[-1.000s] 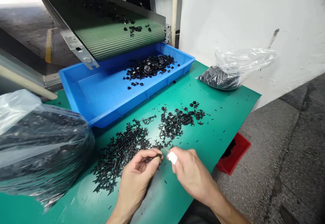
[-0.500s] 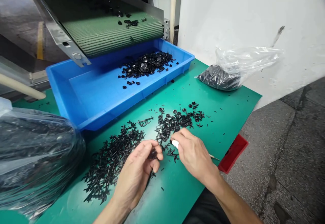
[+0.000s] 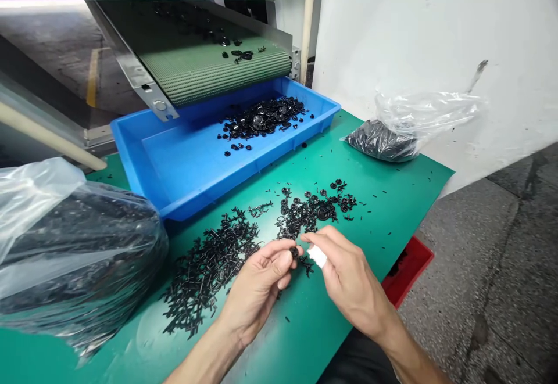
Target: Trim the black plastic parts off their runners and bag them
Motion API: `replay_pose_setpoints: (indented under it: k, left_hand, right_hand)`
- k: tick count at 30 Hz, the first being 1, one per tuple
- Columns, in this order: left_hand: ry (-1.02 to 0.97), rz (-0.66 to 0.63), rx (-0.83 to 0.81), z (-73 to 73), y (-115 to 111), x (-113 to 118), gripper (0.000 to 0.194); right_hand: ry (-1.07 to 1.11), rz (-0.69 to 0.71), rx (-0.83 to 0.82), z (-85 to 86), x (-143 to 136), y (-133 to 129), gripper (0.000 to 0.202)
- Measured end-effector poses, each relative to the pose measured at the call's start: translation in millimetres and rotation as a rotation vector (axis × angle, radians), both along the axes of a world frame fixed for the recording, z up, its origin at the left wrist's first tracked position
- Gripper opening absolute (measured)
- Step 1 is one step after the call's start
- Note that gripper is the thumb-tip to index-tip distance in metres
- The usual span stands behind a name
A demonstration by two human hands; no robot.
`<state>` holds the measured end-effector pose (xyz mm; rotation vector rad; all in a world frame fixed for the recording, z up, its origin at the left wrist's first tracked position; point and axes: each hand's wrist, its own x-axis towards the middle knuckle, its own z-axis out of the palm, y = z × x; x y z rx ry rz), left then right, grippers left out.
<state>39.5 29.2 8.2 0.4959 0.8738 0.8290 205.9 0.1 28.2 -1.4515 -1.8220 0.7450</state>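
Note:
My left hand pinches a small round black plastic part between thumb and fingertips, just above the green tabletop. Close on its right is my right hand, its forefinger stretched toward that part and apart from the thumb. White wrapping covers the right thumb, and I see nothing held there. Beyond both hands lies a pile of black plastic discs joined to thin branched runners. To the left of my left hand spreads a larger heap of thin black branched runners.
A blue tray with black parts stands under the end of a green conveyor belt. Filled plastic bags sit at left and back right. A red bin is below the table's right edge.
The round black part is now in my left fingertips; the right fingertips, pinched together earlier, have parted. The camera view has shifted, so the scene sits slightly lower and further right.

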Motion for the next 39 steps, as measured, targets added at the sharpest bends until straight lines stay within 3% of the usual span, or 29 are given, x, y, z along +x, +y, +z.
replay_pose_setpoints:
  k: [9,21,24,27,31,33,36,39]
  left_hand:
    - [-0.004,0.102,-0.008,3.7,-5,6,0.015]
    - [0.159,0.206,0.132,-2.5,-17,14,0.021]
    - [0.242,0.213,0.156,-6.6,-16,11,0.019]
    - [0.321,0.174,0.154,-10.4,-10,8,0.02]
    - [0.307,0.138,0.11,-9.4,-2,7,0.023]
    - [0.274,0.172,0.088,-5.9,1,7,0.022]
    - [0.187,0.211,0.032,1.0,5,7,0.017]
    - [0.082,0.24,-0.03,7.7,10,6,0.014]
  right_hand:
    - [-0.383,-0.107,0.11,-2.7,-16,-32,0.036]
    - [-0.58,-0.208,0.154,-11.9,-35,-32,0.038]
    - [-0.531,-0.187,0.067,-9.9,-34,-28,0.032]
    - [-0.364,-0.105,-0.14,-4.3,-25,-19,0.023]
    - [-0.196,-0.08,-0.306,-2.2,-6,-4,0.023]
    - [-0.197,-0.153,-0.321,-5.8,4,4,0.025]
    - [-0.261,-0.27,-0.213,-13.7,17,18,0.027]
    - [-0.389,-0.294,-0.148,-18.5,18,25,0.027]
